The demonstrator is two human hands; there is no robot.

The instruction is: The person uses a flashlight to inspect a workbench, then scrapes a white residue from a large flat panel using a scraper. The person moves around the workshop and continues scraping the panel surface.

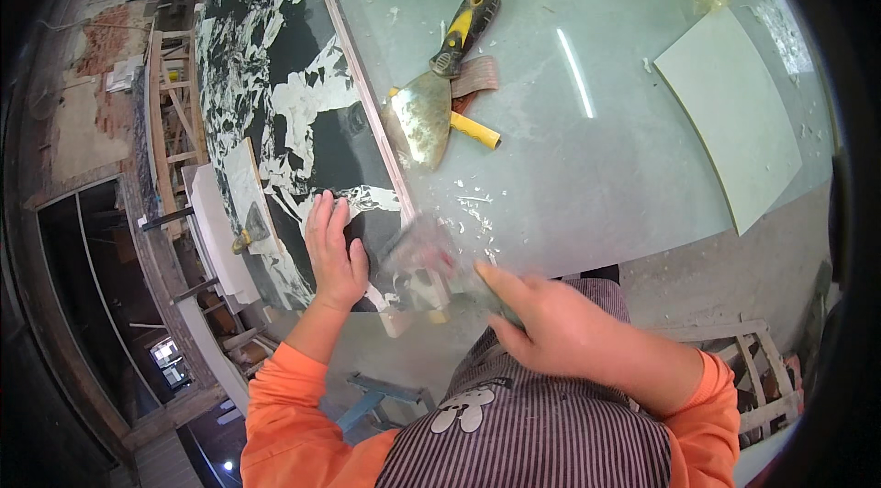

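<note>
while the right hand [560, 327] grips a blurred scraper [431, 260] at the slab's [275, 75] near pale edge, the left hand [332, 254] lies flat and open on the slab; farther off, a putty knife [440, 84] rests on the table [624, 158].

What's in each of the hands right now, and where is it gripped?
The right hand grips a blurred scraping tool at its near end. The left hand holds nothing; it lies flat on the black-and-white slab.

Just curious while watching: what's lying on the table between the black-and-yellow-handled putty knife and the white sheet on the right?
Head view: between putty knife and white sheet, bare grey table, only glare.
</note>
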